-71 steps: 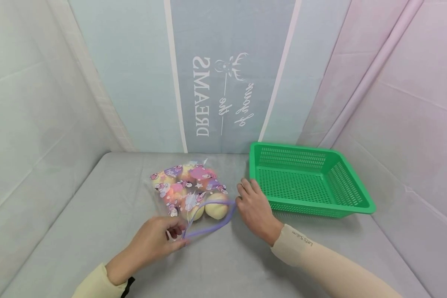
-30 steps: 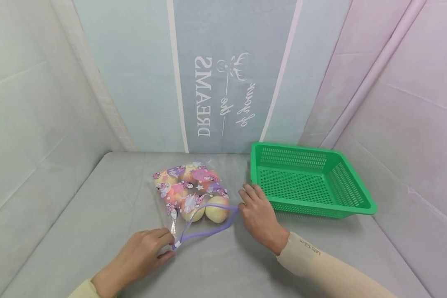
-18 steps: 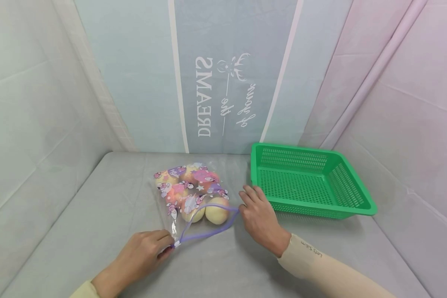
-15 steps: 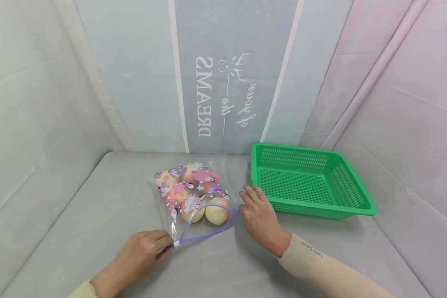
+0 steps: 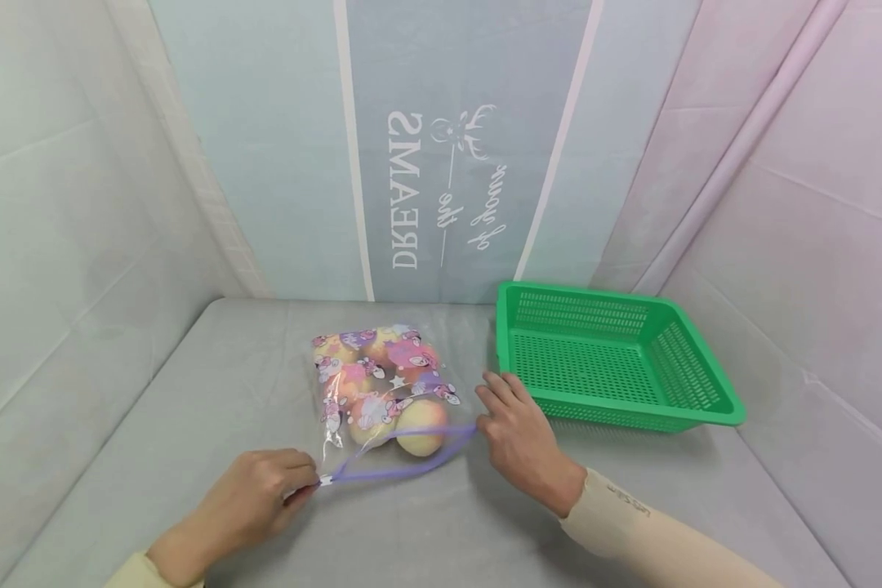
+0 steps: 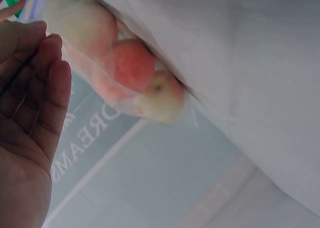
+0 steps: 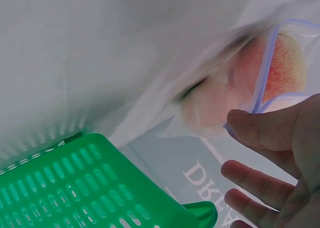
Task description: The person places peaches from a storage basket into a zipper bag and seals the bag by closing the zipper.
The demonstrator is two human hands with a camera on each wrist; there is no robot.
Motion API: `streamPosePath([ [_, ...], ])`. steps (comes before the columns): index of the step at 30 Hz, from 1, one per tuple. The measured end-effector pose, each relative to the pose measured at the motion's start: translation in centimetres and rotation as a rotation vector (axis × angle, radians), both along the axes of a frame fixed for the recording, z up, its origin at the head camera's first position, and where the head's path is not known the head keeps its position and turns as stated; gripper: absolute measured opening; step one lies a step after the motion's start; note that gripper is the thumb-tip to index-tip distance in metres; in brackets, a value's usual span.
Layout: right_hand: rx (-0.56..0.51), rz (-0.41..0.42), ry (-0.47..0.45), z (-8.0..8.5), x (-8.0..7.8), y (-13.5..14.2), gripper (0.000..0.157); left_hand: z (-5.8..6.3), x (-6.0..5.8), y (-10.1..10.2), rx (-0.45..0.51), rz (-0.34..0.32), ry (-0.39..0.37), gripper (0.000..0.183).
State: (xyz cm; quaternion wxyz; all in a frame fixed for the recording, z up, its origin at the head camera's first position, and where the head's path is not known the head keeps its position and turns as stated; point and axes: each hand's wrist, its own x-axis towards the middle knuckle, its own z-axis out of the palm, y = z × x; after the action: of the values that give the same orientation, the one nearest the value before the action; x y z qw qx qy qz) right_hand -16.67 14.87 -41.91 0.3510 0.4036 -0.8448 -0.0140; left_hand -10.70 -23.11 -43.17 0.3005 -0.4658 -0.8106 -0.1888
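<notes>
A clear zip bag [image 5: 371,376] with pink and purple cartoon prints lies on the grey cloth, holding several peaches [image 5: 420,433]. Its purple-edged mouth faces me and gapes a little. At the mouth's left corner, beside the white slider [image 5: 327,480], my left hand [image 5: 242,498] pinches the bag between thumb and fingers. My right hand [image 5: 525,445] pinches the opposite corner; in the right wrist view its thumb and index finger meet on the purple zip strip [image 7: 265,70], the other fingers apart. Reddish peaches [image 6: 132,65] show through the plastic in the left wrist view.
A green slotted plastic basket [image 5: 706,380] stands to the right, just beyond my right hand. Behind the table hangs a blue-grey cloth [image 5: 456,65] with mirrored lettering. Pale fabric walls [image 5: 66,245] close in both sides.
My left hand has moved left, drawing the slider corner with it. The bag mouth now looks longer and narrower. My right hand has shifted slightly right and nearer, still pinching its corner.
</notes>
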Motion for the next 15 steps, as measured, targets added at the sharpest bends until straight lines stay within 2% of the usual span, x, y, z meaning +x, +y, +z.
streamPosePath([
  [5,0.005,0.032,0.0,0.1,0.3,0.2,0.042,0.3,-0.3,-0.7,0.016,-0.046,-0.062,0.026],
  [9,0.004,0.045,-0.014,0.2,0.7,0.5,0.04,0.4,-0.7,-1.2,0.044,-0.07,-0.131,0.013],
  [12,0.003,0.047,-0.033,0.2,0.9,0.7,0.04,0.5,-0.9,-1.6,0.075,-0.09,-0.172,0.018],
  [14,0.006,0.048,-0.046,0.1,1.1,0.8,0.041,0.5,-1.1,-1.7,0.094,-0.102,-0.19,0.014],
  [15,0.009,0.049,-0.052,0.1,1.1,0.8,0.041,0.5,-1.2,-1.7,0.104,-0.108,-0.198,0.019],
])
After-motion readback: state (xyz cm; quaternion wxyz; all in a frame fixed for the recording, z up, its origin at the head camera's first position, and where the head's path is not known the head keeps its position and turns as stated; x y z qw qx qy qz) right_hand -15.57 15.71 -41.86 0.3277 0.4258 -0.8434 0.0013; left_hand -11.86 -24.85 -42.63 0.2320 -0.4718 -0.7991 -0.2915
